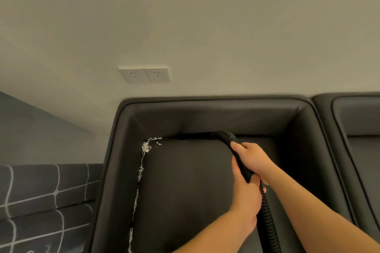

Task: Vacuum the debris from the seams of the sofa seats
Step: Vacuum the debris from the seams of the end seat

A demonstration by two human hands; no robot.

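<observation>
Plain off-white wall (205, 26); double socket plate (145, 75) at eleven o'clock; dark grid-patterned mattress (41, 201) at eight o'clock.

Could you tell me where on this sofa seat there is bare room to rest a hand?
The seat cushion is bare between the debris in its left seam and the vacuum hose. The right side is crowded by the left hand and right hand.
</observation>
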